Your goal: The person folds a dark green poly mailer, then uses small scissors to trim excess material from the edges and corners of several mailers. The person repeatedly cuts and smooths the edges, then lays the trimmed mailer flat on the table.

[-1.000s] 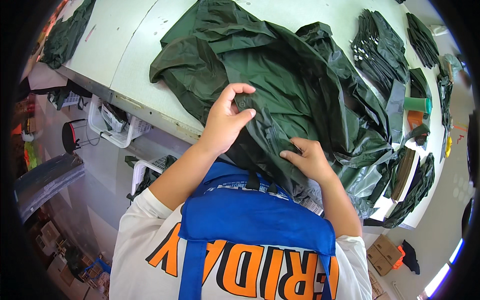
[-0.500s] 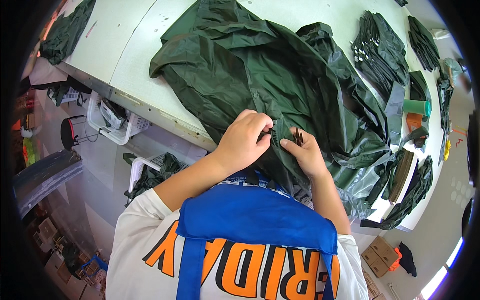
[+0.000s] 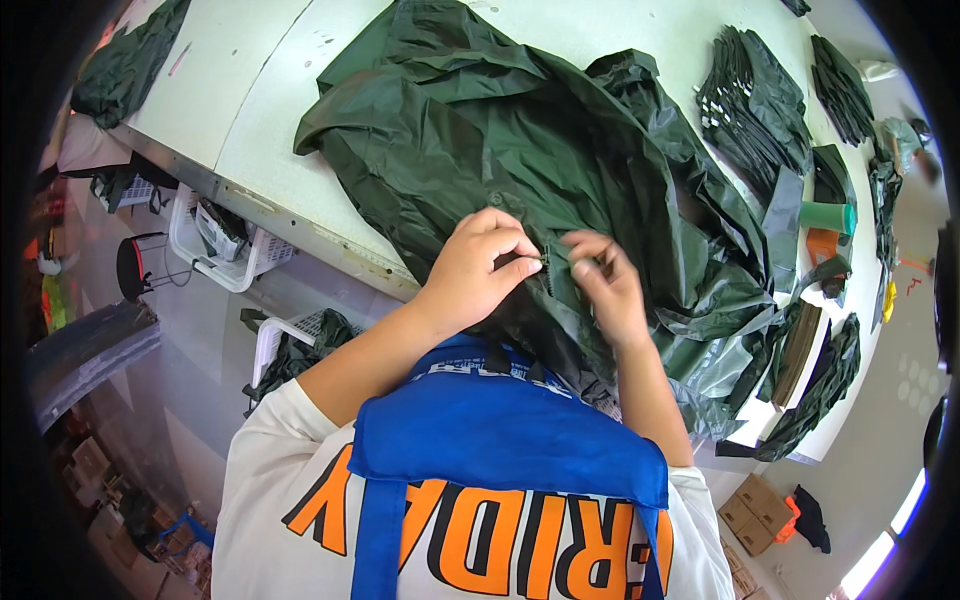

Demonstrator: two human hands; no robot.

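A dark green, thin, shiny garment [image 3: 440,130] with a snap-like round fastener lies crumpled over the table edge and down toward my lap. My left hand [image 3: 487,265] is closed, thumb and forefinger pinching the garment beside a dark zipper [image 3: 546,275]. My right hand [image 3: 608,290] hovers just right of the zipper, over the cloth. Its fingers are bent and smeared by motion. The dark pointed snips seen in it earlier do not show now; whether they are tucked in the palm is hidden.
The white table [image 3: 290,90] runs along the far side. Stacks of folded dark garments [image 3: 752,100] and a green spool [image 3: 828,217] lie at right. White baskets [image 3: 270,350] with dark cloth stand below the table's left edge. Cardboard boxes [image 3: 755,515] sit lower right.
My right hand has turned and its fingers have risen; the snips that pointed up from it are out of sight. My left hand keeps its pinch, shifted slightly.
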